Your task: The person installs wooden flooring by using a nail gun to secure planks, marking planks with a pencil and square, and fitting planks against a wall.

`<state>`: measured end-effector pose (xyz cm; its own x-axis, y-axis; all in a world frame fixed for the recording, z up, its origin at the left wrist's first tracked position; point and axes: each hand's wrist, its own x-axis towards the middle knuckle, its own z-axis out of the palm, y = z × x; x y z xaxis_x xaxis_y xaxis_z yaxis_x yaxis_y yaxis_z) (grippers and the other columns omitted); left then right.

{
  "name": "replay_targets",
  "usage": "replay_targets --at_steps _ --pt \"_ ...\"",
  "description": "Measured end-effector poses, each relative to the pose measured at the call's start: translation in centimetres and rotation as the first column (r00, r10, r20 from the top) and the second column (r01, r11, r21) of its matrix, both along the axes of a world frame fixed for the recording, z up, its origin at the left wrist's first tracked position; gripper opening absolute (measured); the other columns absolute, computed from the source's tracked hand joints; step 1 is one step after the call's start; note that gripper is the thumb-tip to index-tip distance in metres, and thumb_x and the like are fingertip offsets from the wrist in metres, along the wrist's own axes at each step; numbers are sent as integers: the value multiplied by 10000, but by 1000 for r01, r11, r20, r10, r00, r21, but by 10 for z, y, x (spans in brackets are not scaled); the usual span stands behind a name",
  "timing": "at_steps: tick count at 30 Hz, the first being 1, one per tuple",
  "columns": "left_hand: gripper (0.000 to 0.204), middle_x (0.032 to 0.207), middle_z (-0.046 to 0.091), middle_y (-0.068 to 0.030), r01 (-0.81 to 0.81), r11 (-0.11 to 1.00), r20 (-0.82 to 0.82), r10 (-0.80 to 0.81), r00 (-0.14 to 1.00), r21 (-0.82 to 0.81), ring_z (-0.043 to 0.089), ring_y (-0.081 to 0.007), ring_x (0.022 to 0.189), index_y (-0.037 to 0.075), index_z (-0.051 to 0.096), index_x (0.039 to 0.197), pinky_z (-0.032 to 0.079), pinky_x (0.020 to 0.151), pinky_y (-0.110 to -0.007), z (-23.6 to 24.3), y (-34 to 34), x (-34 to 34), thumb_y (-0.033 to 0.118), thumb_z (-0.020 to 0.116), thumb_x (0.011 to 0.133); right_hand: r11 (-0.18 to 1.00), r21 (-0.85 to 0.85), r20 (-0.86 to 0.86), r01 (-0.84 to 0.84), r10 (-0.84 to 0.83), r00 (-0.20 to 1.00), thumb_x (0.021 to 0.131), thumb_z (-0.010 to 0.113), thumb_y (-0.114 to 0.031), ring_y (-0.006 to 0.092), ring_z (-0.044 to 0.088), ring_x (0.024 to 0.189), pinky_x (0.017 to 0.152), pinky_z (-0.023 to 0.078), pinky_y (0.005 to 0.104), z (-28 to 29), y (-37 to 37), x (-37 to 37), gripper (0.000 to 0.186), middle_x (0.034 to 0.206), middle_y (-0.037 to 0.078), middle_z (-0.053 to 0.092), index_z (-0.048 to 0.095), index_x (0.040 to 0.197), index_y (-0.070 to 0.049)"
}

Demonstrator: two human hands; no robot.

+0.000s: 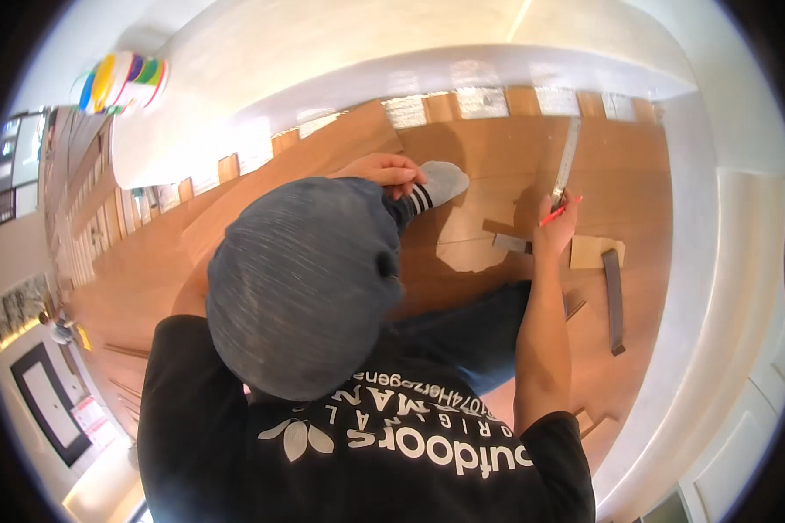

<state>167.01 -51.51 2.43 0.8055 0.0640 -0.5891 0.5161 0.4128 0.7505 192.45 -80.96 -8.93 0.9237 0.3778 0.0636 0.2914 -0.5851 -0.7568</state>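
My right hand point(556, 228) is closed around a red pencil point(560, 212) and the near end of a long pale metal ruler point(569, 155). The ruler lies across the wooden planks point(515, 157) and its far end reaches their far edge. In front of my raised denim knee point(305, 279), my left hand point(394, 171) rests by the trouser cuff, above my grey-socked foot point(445, 181). Its fingers are curled together; whether they grip anything is hidden. A flat tool with a metal blade point(515, 244) lies left of my right wrist.
A tan offcut point(595, 252) and a dark strip point(615, 301) lie right of my forearm. Beyond the planks, wooden battens point(522, 101) alternate with silvery sheet along the white wall point(584, 65). A colourful striped bucket point(126, 83) stands far left.
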Motion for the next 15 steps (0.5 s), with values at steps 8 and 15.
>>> replay_targets --at_steps 8,15 --pt "218 947 663 17 -16 999 -130 22 991 43 590 -108 859 82 700 1191 493 782 -274 -68 7 -226 236 649 1045 957 -205 94 -207 229 969 947 747 -146 318 645 972 950 531 426 -16 -19 -38 461 1086 172 659 611 1372 -25" --pt "198 968 704 -4 63 948 -74 -42 996 310 615 -138 894 107 703 1167 512 806 -309 -141 34 -260 259 632 1061 916 -44 -7 -398 398 917 910 757 -69 308 633 925 864 531 403 17 103 -152 440 1029 163 634 612 1321 -7"
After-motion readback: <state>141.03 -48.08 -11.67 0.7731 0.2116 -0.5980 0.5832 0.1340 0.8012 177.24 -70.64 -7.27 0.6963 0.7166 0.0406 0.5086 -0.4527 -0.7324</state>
